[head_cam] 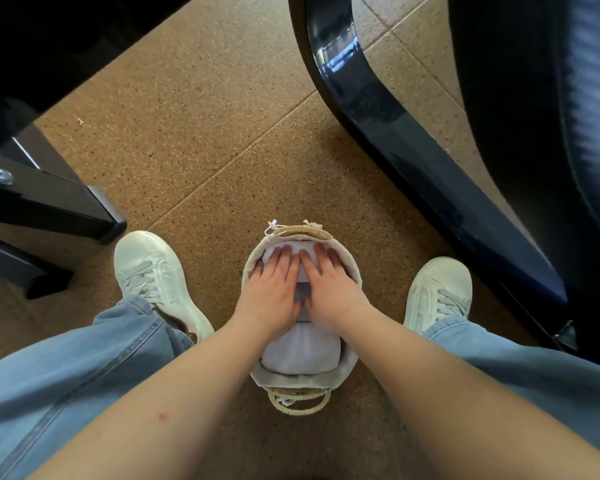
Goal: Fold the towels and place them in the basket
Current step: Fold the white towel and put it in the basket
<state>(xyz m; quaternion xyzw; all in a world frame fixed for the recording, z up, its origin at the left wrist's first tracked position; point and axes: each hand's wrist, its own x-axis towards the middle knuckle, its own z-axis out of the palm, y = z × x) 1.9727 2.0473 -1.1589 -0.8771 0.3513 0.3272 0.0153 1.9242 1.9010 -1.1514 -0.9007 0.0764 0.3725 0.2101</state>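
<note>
A speckled brown cork-look tile floor (222, 140) fills the view, with a glossy black chair (465, 150) at right and a black table leg (49, 202) at left. Between two white lace-up sneakers (153, 271) sits an oval woven basket (355, 358) with beige cloth lining and rope handles, its long axis running away from the person. Inside lie folded white towels (302, 348), soft and smooth, pressed down by the left hand (271, 289) and right hand (329, 289), both flat, fingers spread, side by side.
</note>
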